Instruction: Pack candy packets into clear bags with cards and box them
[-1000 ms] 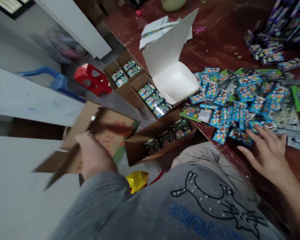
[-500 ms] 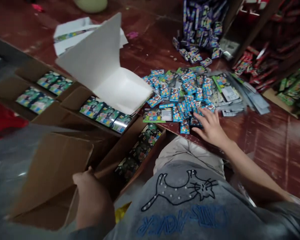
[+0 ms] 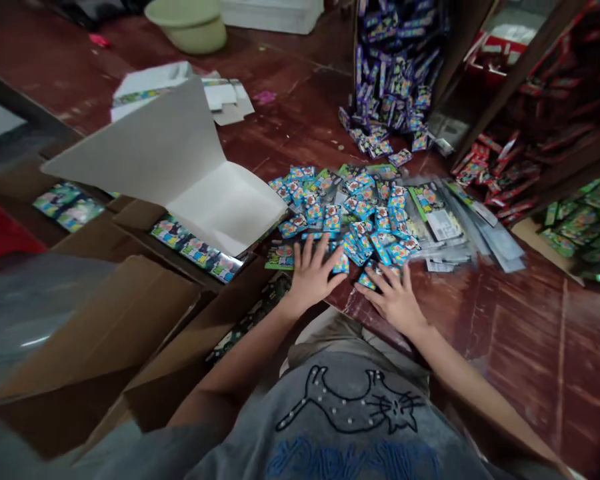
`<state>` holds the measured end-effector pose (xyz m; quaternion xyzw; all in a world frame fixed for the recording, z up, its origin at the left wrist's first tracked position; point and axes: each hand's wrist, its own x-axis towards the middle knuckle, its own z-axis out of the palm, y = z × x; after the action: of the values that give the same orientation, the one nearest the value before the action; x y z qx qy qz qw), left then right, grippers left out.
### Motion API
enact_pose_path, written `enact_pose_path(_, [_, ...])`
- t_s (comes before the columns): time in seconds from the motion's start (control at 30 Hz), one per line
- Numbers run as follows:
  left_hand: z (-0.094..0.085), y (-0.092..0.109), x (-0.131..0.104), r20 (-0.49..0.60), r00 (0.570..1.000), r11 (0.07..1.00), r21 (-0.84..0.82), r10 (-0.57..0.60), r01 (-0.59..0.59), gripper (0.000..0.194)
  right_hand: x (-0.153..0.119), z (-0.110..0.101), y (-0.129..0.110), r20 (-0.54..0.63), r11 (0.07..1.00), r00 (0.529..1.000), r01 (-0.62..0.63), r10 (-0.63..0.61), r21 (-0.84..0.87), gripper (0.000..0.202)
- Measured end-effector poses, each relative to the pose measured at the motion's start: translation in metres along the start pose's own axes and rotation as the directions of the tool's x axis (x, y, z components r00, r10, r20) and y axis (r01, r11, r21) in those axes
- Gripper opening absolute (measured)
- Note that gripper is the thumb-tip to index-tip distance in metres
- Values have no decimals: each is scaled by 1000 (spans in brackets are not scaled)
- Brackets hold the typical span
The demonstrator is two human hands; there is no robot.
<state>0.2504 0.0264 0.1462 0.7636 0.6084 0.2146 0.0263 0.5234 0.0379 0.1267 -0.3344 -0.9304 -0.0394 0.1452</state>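
- Blue packets (image 3: 333, 219) heaped at table's (image 3: 520, 320) near edge; partly covered by left hand (image 3: 311, 279) and right hand (image 3: 399, 303), fingers spread on both.
- Open white box (image 3: 220, 200) set left.
- Purple packets (image 3: 393, 80) piled far.

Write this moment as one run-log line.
left hand: spread, at small blue printed packets | right hand: spread, at packets' near edge | open white cardboard box: beside packets | red-brown table: under packets
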Motion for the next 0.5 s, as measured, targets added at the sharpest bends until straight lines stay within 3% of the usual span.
enact_pose_path(0.07, [0,16,20,16,999,999,-12,39,-39,75,-18,-1,20,-37,999,999,-23,22,-27,60])
enact_pose_path(0.13, [-6,20,38,-11,997,997,-10,71,-71,77,-38,-2,35,-75,999,997,-25,23,-28,63])
enact_pose_path(0.23, [-19,-3,86,-189,981,999,-3,44,-46,70,-57,-4,45,-108,999,994,19,-16,28,67])
enact_pose_path(0.33, [-33,-51,172,-384,906,983,-114,-177,143,69,-56,-12,51,-152,994,987,65,-51,84,56])
enact_pose_path(0.4, [-37,-80,241,-413,847,935,-258,-333,241,77,-44,-21,63,-209,994,977,55,-34,91,49])
enact_pose_path(0.5, [-40,-105,342,-404,841,906,-366,-359,212,87,-15,-39,105,-330,995,942,-32,61,94,55])
